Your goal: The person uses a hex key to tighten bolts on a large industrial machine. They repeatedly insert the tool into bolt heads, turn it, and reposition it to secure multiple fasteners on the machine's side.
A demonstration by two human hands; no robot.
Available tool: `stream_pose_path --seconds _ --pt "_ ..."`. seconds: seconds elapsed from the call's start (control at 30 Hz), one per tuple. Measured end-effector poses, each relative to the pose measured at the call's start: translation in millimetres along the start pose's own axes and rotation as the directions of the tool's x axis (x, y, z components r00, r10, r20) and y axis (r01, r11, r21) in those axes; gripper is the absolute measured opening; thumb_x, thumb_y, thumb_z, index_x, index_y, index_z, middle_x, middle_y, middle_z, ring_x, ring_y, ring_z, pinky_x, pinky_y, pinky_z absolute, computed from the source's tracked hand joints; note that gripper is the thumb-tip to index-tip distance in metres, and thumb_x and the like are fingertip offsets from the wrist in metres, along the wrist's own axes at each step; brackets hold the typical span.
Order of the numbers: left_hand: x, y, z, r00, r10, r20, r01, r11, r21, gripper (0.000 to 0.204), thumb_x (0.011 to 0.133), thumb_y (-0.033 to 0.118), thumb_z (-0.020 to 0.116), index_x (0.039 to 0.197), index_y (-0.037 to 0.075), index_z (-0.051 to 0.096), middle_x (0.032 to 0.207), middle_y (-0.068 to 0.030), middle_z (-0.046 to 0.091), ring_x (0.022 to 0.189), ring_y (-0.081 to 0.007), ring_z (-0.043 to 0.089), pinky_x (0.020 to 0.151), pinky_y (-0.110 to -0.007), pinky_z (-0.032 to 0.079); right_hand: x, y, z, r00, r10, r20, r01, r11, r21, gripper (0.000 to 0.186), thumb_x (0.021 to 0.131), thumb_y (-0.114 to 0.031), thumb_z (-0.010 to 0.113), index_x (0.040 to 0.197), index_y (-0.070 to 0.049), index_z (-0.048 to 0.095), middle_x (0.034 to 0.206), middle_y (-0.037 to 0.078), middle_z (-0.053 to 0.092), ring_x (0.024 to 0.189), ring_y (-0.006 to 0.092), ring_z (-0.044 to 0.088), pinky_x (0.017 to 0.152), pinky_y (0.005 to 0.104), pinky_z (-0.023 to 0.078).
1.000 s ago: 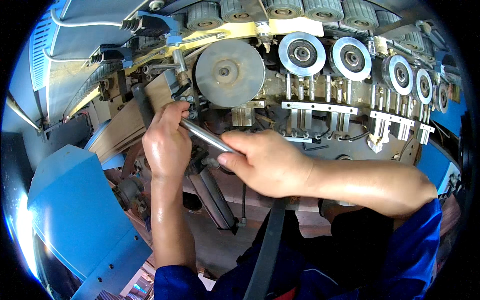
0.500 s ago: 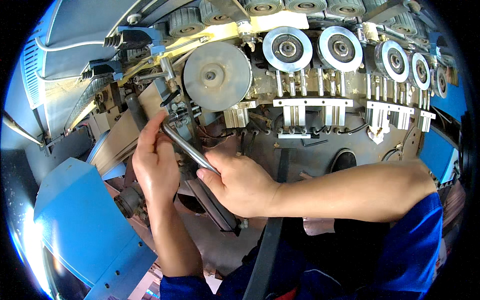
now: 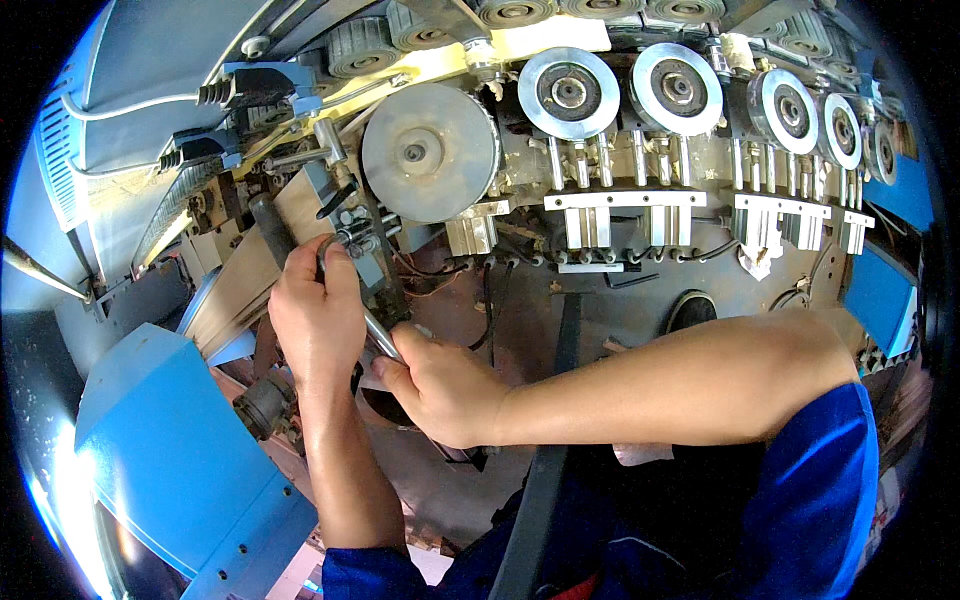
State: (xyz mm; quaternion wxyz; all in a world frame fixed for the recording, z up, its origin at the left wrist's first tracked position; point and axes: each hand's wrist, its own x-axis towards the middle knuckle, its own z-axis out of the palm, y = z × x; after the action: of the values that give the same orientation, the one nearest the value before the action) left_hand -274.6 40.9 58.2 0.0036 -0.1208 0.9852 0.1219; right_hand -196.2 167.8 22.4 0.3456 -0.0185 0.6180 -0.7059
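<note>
A silver wrench [image 3: 379, 336] slants down from a small clamp assembly with bolts [image 3: 357, 228] beside the large grey disc [image 3: 430, 152]. My right hand [image 3: 445, 388] is closed round the lower end of its handle. My left hand [image 3: 318, 318] pinches the upper end with thumb and fingers, right next to the clamp. The fingers hide the wrench head, so its seat on a bolt cannot be made out. Just left of the clamp stand a dark cylinder [image 3: 271, 228] and a slanted tan board [image 3: 238, 281].
Several rollers with shiny rims, among them one roller [image 3: 568, 92], line the machine to the right, above metal blocks with rods [image 3: 625, 200]. A black hex key [image 3: 632, 281] lies below them. A blue cover [image 3: 180, 440] fills the lower left, and a dark bar [image 3: 550, 480] crosses before me.
My right hand has swung the wrench handle left and slightly down. My left fingers have closed over the wrench's upper end. The view has shifted slightly.
</note>
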Motion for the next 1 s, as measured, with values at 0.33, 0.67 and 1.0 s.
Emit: stream_pose_path --seconds 0.33,0.67,1.0 --pt "4 9 -4 0.991 -0.133 0.011 0.133 0.990 -0.041 0.026 0.090 0.020 0.068 0.105 -0.001 0.076 0.073 -0.0162 0.072 0.064 -0.0229 0.069 0.068 -0.037 0.055 54 36 -13 0.958 -0.125 -0.259 0.148 0.986 0.071 0.056 0.096 -0.009 0.056 0.147 0.009 0.041 0.115 0.024 0.061 0.094 0.0314 0.066 0.089 0.0397 0.052" --pt "7 17 -17 0.989 -0.142 0.036 0.141 0.989 0.045 0.027 0.088 0.021 0.067 0.103 0.001 0.077 0.068 -0.0173 0.069 0.062 -0.0269 0.068 0.068 -0.038 0.055 59 34 -12 0.955 -0.173 -0.242 0.189 0.981 0.045 0.063 0.085 -0.001 0.060 0.146 0.009 0.049 0.128 0.023 0.054 0.092 0.0279 0.064 0.087 0.0346 0.053" --pt "14 11 -22 0.997 -0.023 0.069 0.020 0.998 0.053 0.029 0.087 0.021 0.066 0.103 -0.001 0.076 0.071 -0.0197 0.070 0.064 -0.0299 0.069 0.069 -0.039 0.056 84 29 -19 0.986 0.090 -0.139 -0.020 0.897 0.442 0.035 0.096 -0.006 0.071 0.127 0.001 0.056 0.087 0.004 0.065 0.075 0.0087 0.058 0.066 0.0250 0.049"
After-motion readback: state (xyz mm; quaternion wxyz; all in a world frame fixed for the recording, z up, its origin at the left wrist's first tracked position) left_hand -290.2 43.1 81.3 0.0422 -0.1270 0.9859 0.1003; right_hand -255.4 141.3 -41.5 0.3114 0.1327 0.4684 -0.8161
